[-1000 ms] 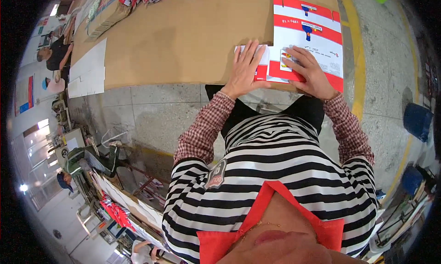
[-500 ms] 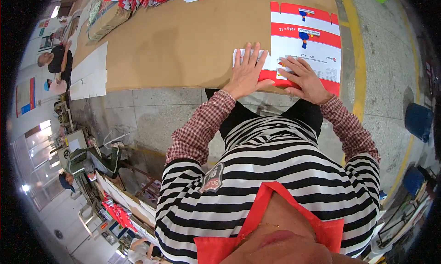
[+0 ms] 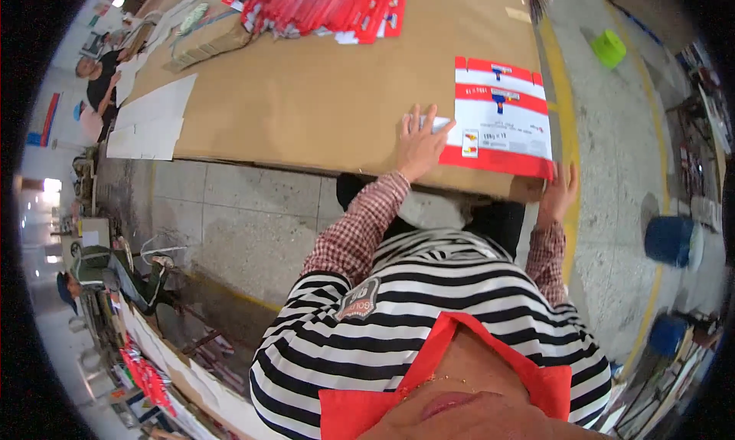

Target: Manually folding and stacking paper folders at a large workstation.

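Observation:
A flat red-and-white printed carton (image 3: 509, 126) lies near the right end of a cardboard-covered table (image 3: 306, 103). My left hand (image 3: 419, 148) rests open at the carton's left side, fingers spread over a small white flap. At the lower right corner of the carton is my right hand (image 3: 561, 191), by the table edge. Its fingers are stretched out and look apart, touching or very close to the red corner; the exact contact is too small to make out.
A large pile of red-and-white flat cartons (image 3: 329, 8) lies at the table's far side. Left of it sits a brown bundle (image 3: 207, 46), with white sheets (image 3: 153, 122) at the left end. A green container (image 3: 609, 48) and blue stools (image 3: 668, 239) stand on the floor to the right.
My right hand has moved off the carton's face, right and nearer me, to its lower right corner. My left hand stays on the left flap. The whole view has shifted, showing more of the pile.

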Demonstrator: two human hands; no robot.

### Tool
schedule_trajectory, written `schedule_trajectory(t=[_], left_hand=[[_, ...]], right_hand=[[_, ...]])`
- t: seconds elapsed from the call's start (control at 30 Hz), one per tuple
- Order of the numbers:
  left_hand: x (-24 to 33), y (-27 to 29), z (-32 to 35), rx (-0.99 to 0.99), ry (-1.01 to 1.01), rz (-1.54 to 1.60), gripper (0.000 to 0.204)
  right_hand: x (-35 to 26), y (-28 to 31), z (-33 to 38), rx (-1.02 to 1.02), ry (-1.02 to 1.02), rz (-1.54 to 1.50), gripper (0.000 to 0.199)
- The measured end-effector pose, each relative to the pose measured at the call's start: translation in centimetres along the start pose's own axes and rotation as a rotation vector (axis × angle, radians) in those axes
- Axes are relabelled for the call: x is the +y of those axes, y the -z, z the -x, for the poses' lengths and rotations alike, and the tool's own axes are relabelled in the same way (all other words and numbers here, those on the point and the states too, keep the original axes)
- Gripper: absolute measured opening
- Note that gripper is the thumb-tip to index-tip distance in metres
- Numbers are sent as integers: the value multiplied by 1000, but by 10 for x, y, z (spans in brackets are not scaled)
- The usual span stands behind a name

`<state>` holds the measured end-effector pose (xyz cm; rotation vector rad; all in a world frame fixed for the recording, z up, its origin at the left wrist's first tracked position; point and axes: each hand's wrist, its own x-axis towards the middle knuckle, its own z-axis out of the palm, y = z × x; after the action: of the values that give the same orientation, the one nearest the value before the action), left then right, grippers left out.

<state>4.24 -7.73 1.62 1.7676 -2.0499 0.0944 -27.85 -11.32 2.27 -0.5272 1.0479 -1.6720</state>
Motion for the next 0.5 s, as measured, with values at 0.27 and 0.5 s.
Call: schedule_trajectory(t=[0.27,0.5], left_hand=[[66,7,16,224,323,563,69],[-124,58,51,267,581,-88,62]], right_hand=[[38,-112,58,-424,-126,351,58],[2,-145,-170,-1079,-219,923,56]])
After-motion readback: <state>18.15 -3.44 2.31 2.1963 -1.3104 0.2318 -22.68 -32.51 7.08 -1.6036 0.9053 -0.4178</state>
